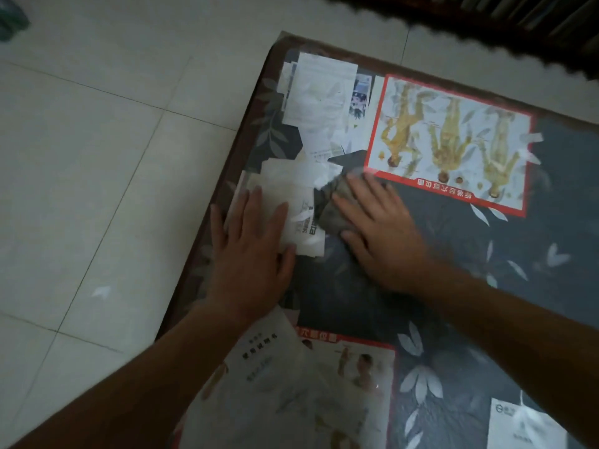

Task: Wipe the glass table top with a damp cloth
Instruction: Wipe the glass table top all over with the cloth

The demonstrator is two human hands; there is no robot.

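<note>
Head view: at frame centre the left hand [252, 244] lies flat on the tabletop [470, 286], fingers straight and spread. The right hand [382, 234], blurred, presses one grey cloth [327, 212], mostly hidden beneath it. Two red-bordered posters [453, 137] lie under the glass, the lower one cut off.

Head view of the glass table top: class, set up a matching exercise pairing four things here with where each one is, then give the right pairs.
1 left hand
2 right hand
3 cloth
4 red-bordered chart

A far side of the table
B flat by the table's left edge
C under the right hand's fingers
D pressing on the cloth

Pairs: 1-B, 2-D, 3-C, 4-A
</note>
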